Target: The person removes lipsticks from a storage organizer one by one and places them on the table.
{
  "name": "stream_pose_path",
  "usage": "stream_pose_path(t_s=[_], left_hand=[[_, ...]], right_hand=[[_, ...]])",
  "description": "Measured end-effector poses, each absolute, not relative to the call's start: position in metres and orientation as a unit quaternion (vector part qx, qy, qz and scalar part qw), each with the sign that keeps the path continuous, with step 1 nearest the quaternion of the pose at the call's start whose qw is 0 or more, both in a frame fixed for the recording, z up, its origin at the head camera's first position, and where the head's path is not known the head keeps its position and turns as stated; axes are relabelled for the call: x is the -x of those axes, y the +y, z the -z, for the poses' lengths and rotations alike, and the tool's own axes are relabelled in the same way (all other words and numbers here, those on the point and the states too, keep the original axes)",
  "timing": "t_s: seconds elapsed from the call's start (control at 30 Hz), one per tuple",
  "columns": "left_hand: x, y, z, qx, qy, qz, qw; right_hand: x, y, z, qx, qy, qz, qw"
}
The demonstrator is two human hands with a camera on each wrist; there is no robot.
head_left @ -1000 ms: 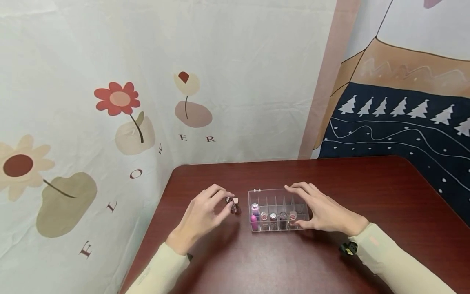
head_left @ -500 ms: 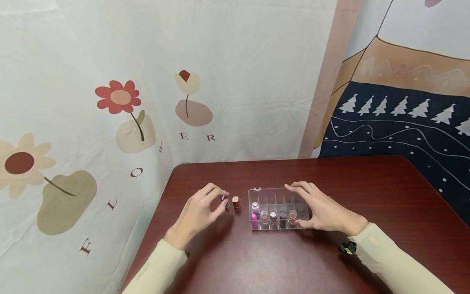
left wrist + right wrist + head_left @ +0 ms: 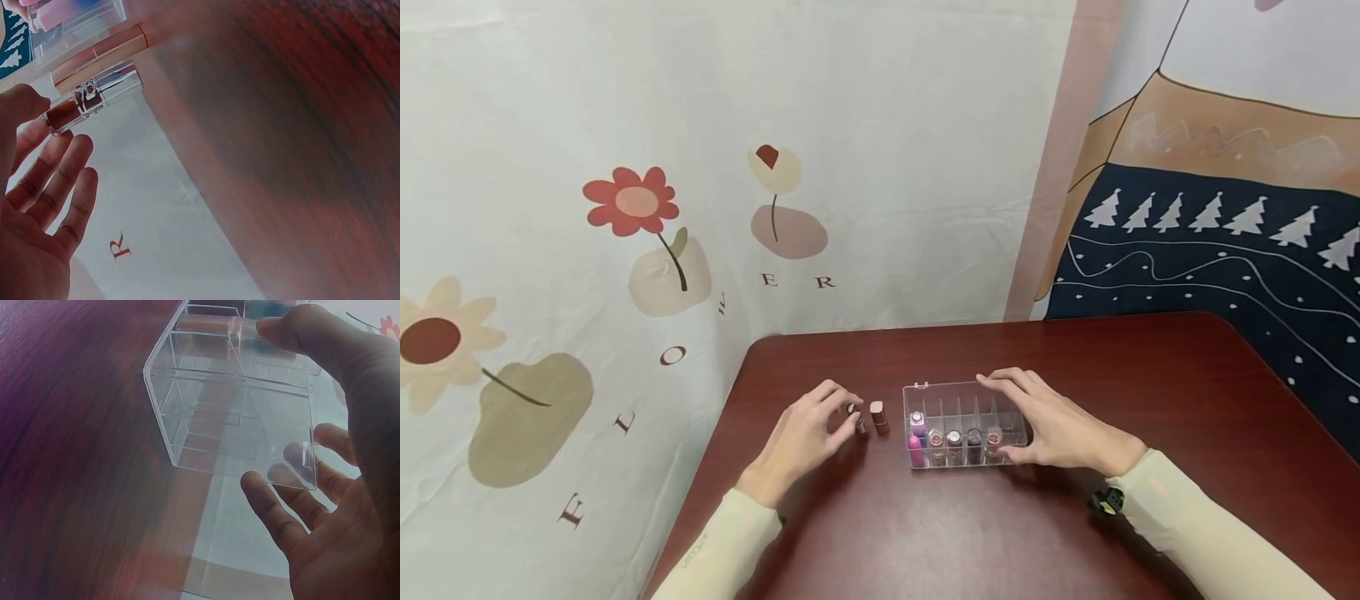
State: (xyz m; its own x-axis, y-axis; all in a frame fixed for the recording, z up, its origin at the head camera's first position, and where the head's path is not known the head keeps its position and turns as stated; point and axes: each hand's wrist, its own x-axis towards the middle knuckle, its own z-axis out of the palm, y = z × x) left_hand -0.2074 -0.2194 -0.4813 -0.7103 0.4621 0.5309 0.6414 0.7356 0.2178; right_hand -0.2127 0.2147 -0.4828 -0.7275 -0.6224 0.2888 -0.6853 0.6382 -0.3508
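My left hand pinches the top of a lip gloss tube between thumb and index finger; its other fingers spread loosely. The tube has a clear end with reddish-brown colour and a shiny silver end. Just right of it a brown lipstick stands upright on the table. A clear divided box is at the middle, gripped at its right end by my right hand, thumb at the front and fingers at the back. Its front row holds a magenta tube and several lip tubes; a lilac tube stands behind.
The dark red wooden table runs back to a pale wall cloth with printed flowers. On the right hangs a dark blue cloth with white trees. Each wrist wears a dark strap, the right one showing a small device.
My left hand has moved a little left with the lip gloss tube, away from the brown lipstick, which now shows in full. The right hand keeps its grip on the box.
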Motion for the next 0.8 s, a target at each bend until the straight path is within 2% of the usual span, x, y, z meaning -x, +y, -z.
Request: stream_pose_path(t_s=[0.5, 0.8], left_hand=[[0.2098, -0.2180, 0.4911, 0.288, -0.918, 0.189, 0.194], [0.2102, -0.2174, 0.4923, 0.284, -0.919, 0.194, 0.192]], right_hand=[[0.2131, 0.2147, 0.4838, -0.366, -0.901, -0.221, 0.078], [0.2125, 0.2141, 0.4835, -0.365, -0.901, -0.220, 0.078]])
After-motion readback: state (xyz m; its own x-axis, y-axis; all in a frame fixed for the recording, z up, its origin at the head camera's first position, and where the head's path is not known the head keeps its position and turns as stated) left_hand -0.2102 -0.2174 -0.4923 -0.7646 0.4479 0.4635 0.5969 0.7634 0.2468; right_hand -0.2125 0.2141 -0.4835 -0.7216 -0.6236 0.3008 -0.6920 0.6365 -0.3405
